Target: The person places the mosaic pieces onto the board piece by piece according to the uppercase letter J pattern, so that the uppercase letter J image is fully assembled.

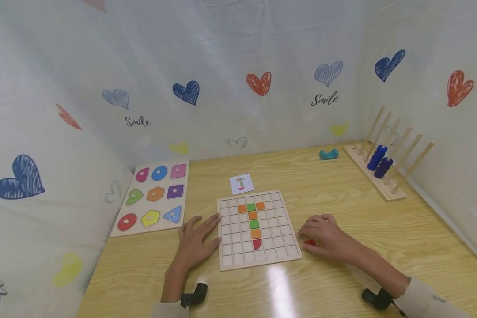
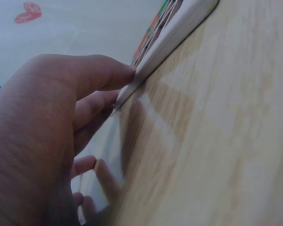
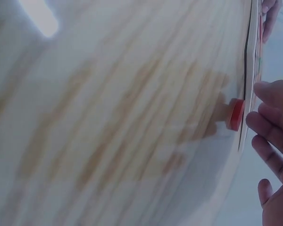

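A wooden grid board (image 1: 277,230) lies flat on the table, with orange and green squares (image 1: 254,224) forming a T shape. At the foot of that shape sits a red rounded tile (image 1: 257,244). My left hand (image 1: 194,243) rests beside the board's left edge, thumb and fingertips touching it. To the right of the board, my right hand (image 1: 329,238) hovers over another red piece (image 3: 236,114), which lies on the table. In the right wrist view its fingers are spread and apart from that piece. A small pattern card (image 1: 241,183) showing a similar T lies behind the board.
A shape puzzle board (image 1: 164,176) with colourful knobbed pieces lies at the left. At the back right, a wooden peg stand (image 1: 385,191) carries blue and dark purple pieces on its rods. One teal curved piece (image 1: 328,154) lies near the back wall.
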The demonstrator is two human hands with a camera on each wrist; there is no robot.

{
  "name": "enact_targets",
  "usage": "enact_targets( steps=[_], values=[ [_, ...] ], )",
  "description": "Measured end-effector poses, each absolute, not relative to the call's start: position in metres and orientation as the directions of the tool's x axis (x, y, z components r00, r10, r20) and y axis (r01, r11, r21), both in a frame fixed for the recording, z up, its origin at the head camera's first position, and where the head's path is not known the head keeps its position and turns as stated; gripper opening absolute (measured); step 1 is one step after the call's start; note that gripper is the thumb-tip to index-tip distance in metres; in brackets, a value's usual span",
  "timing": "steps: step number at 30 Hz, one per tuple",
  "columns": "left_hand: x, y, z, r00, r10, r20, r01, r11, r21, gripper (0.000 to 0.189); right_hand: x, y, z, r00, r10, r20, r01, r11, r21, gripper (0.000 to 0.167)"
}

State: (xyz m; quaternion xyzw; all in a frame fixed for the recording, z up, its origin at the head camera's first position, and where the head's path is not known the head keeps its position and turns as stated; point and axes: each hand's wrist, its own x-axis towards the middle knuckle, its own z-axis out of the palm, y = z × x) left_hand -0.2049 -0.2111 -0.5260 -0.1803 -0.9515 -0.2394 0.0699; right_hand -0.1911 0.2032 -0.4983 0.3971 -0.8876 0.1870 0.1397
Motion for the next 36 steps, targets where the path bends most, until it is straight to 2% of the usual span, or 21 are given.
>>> enact_targets(
  steps=[24,36],
  values=[
    [-0.206,-0.212,-0.529,-0.927,0.307,0.217,0.373,0.824,0.426,0.061,-0.188,0.219,-0.505,-0.669,-0.639,0.381,-0.741,0.618,-0.263,0.026],
    [-0.207,-0.213,-0.532,-0.923,0.307,0.231,0.38,0.817,0.434,0.06,-0.195,0.205,-0.497,-0.633,-0.63,0.45,-0.766,0.596,-0.242,0.026]
  ],
)
